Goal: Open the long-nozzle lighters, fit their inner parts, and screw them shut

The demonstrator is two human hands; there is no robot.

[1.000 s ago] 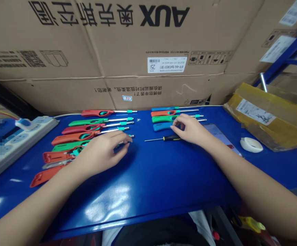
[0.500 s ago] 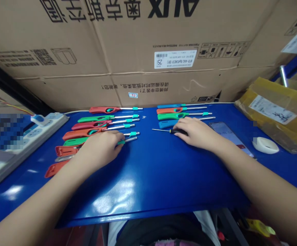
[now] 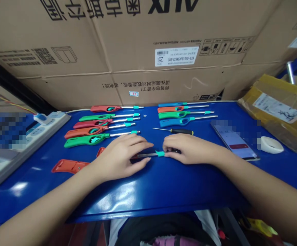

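Both my hands close on a utility lighter (image 3: 148, 155) lying on the blue workbench (image 3: 148, 184).

My left hand (image 3: 120, 158) curls over the lighter's red body and metal shaft, while my right hand (image 3: 193, 148) grips the tip end beside its teal collar (image 3: 160, 153); something dark under those fingers is too hidden to tell. A loose orange-red lighter shell (image 3: 70, 166) lies left of my left hand, and a screwdriver (image 3: 181, 131) lies just beyond my right hand, near a phone (image 3: 232, 143).

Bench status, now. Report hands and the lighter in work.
Left hand over red long-nozzle lighter. Right hand at its teal collar. Black-handled screwdriver just beyond right hand, not touching.
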